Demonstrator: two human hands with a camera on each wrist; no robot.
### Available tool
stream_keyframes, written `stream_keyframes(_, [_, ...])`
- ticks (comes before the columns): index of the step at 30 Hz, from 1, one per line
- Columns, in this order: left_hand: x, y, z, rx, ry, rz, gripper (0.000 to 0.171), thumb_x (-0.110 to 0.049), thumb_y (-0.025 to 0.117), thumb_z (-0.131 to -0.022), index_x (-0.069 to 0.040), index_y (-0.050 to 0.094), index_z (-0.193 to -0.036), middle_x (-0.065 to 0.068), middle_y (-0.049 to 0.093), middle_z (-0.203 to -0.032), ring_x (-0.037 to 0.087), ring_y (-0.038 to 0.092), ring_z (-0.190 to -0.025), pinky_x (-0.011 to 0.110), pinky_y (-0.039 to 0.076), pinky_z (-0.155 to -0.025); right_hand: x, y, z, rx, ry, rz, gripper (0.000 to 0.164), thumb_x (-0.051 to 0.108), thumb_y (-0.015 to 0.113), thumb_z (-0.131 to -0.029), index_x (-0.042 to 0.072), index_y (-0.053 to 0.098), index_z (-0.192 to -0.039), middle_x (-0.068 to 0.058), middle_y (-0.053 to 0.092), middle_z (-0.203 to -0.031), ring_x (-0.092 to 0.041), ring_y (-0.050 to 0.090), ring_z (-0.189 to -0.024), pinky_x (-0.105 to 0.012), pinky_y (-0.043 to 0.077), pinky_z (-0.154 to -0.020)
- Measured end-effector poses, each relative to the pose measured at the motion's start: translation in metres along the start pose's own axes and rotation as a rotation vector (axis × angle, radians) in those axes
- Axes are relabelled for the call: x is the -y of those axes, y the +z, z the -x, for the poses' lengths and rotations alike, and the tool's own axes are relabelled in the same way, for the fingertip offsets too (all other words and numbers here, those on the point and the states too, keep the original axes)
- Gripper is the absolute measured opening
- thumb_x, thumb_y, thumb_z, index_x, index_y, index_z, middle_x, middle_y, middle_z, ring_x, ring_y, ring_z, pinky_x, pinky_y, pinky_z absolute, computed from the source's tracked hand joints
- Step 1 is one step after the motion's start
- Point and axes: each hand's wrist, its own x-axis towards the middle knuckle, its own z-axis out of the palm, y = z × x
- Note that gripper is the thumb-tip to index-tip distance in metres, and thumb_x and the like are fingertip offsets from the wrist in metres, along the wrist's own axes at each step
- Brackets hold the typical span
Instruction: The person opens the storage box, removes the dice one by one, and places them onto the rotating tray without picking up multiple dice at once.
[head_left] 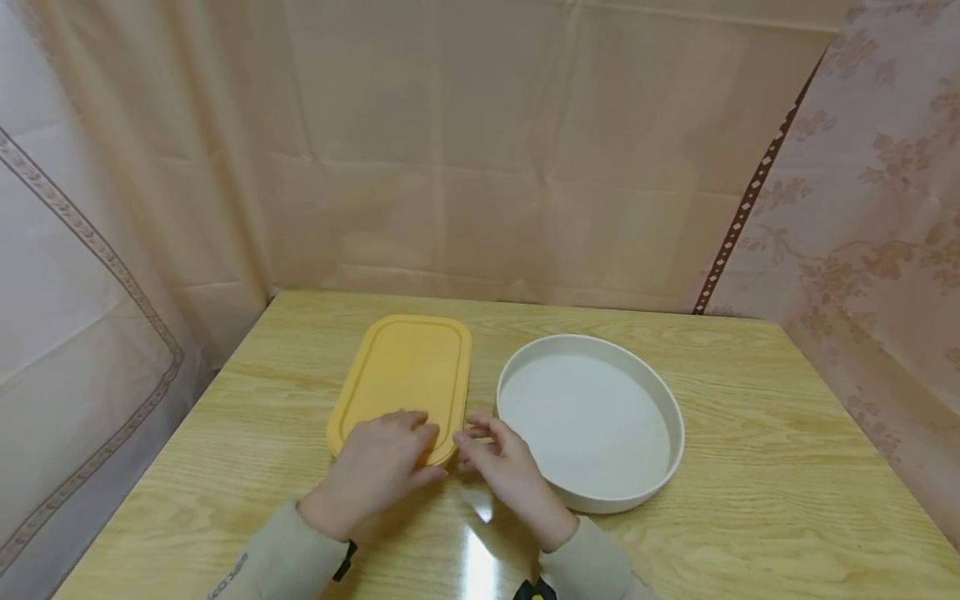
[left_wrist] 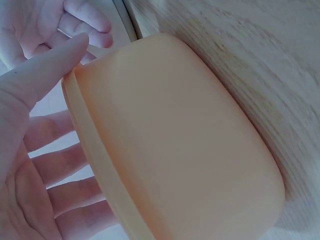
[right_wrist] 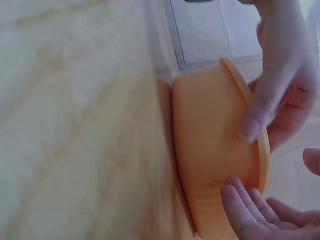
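The left hand [head_left: 381,462] grips a lidded yellow box [head_left: 414,371], contents hidden, while the loose-fingered right hand [head_left: 510,468] is at its corner, near a white tray [head_left: 592,417].

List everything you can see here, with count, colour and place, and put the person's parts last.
lid: one, yellow-orange, on top of the container
container: one, yellow-orange, on the table, left of the dish
round dish: one, white, right of the container
table: one, light wood-grain, beneath both
plain cloth: one, beige, behind the table
trimmed cloth: one, whitish, at left
floral cloth: one, pinkish, at right
dark wrist pieces: two, partly seen at the cuffs
sleeves: two, pale greyish-beige, on both forearms
left hand: one, bare, gripping the lid's near edge
right hand: one, bare, between container and dish
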Motion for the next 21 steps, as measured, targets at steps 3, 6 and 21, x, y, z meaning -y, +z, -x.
stream_keyframes(3, [-0.0008,-0.002,-0.001,-0.016,0.02,0.005,0.038,-0.051,0.082,-0.073,-0.017,0.065,-0.078,0.003,0.073,-0.096,0.018,0.066,-0.065,0.03,0.051,-0.05,0.0003,0.0036,0.002,0.012,0.008,-0.024,0.056,0.022,0.063,-0.096,-0.009,0.045,-0.138,-0.02,0.061,-0.114,-0.032,0.069,-0.093,-0.042,0.058,-0.084])
stream_keyframes(6, [-0.0015,-0.0026,-0.0012,-0.041,0.032,0.023,0.034,-0.046,0.083,-0.073,-0.018,0.066,-0.078,-0.002,0.07,-0.084,0.01,0.053,-0.053,0.025,0.043,-0.046,-0.0005,0.0054,0.0021,0.013,0.009,-0.045,0.058,0.02,0.062,-0.097,-0.011,0.04,-0.141,-0.019,0.061,-0.111,-0.031,0.069,-0.092,-0.042,0.058,-0.085])
stream_keyframes(21, [-0.0022,0.0042,0.0056,-0.166,0.086,-0.032,0.041,-0.043,0.082,-0.077,-0.018,0.051,-0.066,-0.008,0.047,-0.057,0.004,0.033,-0.045,0.02,0.027,-0.042,-0.008,0.0083,-0.0003,0.061,0.071,-0.213,0.049,0.009,0.049,-0.102,-0.012,0.033,-0.144,-0.017,0.065,-0.102,-0.011,0.066,-0.078,-0.032,0.058,-0.08])
